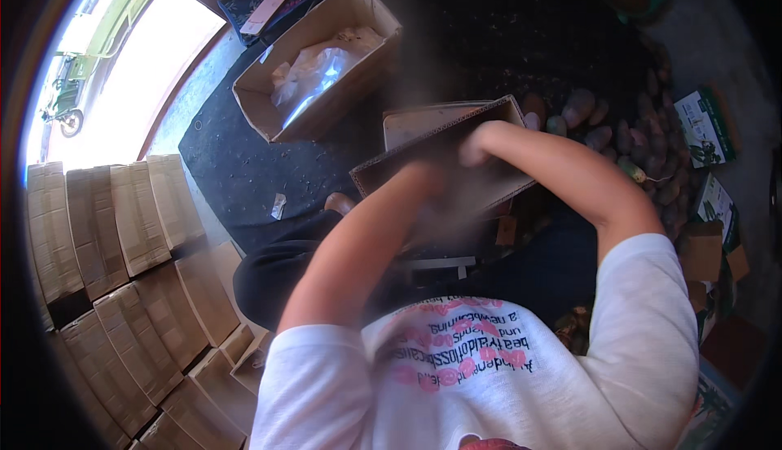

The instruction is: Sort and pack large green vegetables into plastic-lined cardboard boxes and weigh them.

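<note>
An open cardboard box (pixel 376 175) stands tilted in front of me, with a flap (pixel 419 127) folded out on its far side. Both of my arms reach down into it. My left hand (pixel 429 175) is blurred inside the box, and its fingers do not show. Just inside the right part of the box is my right hand (pixel 479 147), bent at the wrist, its fingers hidden. What the hands touch in there cannot be made out.
A second open box (pixel 269 112) holding clear plastic (pixel 318 75) stands at the far left, near a phone (pixel 267 10). Stacked cardboard boxes (pixel 134 336) line the left. Oblong reddish-brown produce (pixel 580 106) is piled on the right, beside printed cartons (pixel 705 128).
</note>
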Motion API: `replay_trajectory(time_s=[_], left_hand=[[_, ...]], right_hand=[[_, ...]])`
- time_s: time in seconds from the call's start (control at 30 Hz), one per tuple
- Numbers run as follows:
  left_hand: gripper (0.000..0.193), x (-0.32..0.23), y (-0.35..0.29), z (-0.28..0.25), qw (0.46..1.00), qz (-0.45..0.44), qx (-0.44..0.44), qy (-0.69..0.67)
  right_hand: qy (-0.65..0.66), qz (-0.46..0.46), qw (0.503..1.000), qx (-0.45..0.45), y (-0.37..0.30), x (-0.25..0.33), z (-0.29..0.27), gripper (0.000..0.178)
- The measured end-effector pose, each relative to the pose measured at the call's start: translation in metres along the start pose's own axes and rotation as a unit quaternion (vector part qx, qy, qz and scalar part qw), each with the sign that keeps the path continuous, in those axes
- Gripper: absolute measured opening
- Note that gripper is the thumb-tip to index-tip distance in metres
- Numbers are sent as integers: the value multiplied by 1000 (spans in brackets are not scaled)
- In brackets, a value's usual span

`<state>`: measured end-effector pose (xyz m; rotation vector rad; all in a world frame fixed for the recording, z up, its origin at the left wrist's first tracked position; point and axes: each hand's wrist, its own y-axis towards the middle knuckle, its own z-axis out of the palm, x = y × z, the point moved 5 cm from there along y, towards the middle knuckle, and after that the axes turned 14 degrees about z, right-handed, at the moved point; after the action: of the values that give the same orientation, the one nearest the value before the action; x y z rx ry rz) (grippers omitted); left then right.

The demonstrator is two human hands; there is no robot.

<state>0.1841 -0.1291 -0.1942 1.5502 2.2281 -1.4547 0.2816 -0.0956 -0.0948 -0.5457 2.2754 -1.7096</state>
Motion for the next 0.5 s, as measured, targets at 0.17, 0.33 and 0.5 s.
replay_trajectory(time_s=[0.17, 0.33, 0.5], left_hand=[[28, -114, -139, -101, 978, -34, -190, 83], [19, -103, -206, -88, 887, 25, -423, -185], [18, -61, -247, -50, 690, -84, -523, -493]], right_hand=[[150, 28, 937, -313, -140, -30, 9, 35], [640, 2, 688, -343, -188, -84, 38, 35], [825, -23, 466, -320, -173, -133, 81, 21]])
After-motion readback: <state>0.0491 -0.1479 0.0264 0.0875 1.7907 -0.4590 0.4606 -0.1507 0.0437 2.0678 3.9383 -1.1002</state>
